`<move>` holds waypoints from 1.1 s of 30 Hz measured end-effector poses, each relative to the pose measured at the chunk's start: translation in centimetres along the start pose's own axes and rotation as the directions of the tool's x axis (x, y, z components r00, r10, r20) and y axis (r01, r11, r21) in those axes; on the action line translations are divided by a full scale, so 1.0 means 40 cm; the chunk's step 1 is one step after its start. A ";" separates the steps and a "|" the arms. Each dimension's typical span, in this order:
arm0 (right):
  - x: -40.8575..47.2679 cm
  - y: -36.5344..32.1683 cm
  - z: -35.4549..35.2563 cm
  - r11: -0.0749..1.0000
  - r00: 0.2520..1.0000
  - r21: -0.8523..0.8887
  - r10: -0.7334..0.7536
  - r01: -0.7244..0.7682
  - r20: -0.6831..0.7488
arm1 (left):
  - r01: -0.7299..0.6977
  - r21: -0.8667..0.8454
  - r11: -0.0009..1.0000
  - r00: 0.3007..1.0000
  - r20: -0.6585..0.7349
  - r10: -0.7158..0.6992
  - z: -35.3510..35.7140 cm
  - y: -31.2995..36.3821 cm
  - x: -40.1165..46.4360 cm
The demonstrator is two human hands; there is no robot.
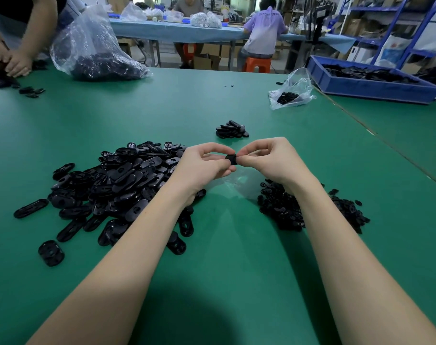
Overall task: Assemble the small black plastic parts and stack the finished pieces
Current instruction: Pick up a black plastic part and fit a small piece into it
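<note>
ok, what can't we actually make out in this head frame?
- Black part pinched between left hand and right hand: fingers cover most of it, so its assembly state is unclear.
- Small-parts pile: right forearm hides part of it, pieces too small.
- Blue bin: cut off by the right edge.

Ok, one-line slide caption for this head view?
Both hands, left and right, pinch one small black plastic part above the green table, between two piles.
</note>
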State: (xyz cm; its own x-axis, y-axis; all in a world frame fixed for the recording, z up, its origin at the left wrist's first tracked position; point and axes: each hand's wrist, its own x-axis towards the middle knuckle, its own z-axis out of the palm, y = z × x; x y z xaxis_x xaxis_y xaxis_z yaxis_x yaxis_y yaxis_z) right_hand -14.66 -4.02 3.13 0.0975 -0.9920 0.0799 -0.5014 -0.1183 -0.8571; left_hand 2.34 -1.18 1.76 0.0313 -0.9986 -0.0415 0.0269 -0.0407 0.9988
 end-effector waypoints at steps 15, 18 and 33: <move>-0.012 -0.009 -0.014 0.971 0.971 0.116 0.194 -0.210 0.139 | 0.087 -0.120 0.989 0.993 0.092 -0.076 -0.019 0.012 0.005; -0.013 -0.014 -0.010 0.978 0.974 0.094 0.173 -0.188 0.146 | 0.062 -0.083 0.995 0.996 0.063 -0.057 -0.009 0.006 0.005; -0.001 -0.010 0.003 0.997 0.995 0.045 0.062 -0.065 0.073 | 0.018 -0.008 1.000 1.000 0.016 -0.018 -0.006 0.001 0.003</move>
State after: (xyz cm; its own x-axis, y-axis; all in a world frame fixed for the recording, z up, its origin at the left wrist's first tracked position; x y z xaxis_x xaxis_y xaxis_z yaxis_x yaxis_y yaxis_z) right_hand -14.35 -3.95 3.39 0.1289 -0.9916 -0.0106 -0.4678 -0.0514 -0.8824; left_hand 2.60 -1.30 1.80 0.0151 -0.9981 -0.0590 0.0353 -0.0585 0.9977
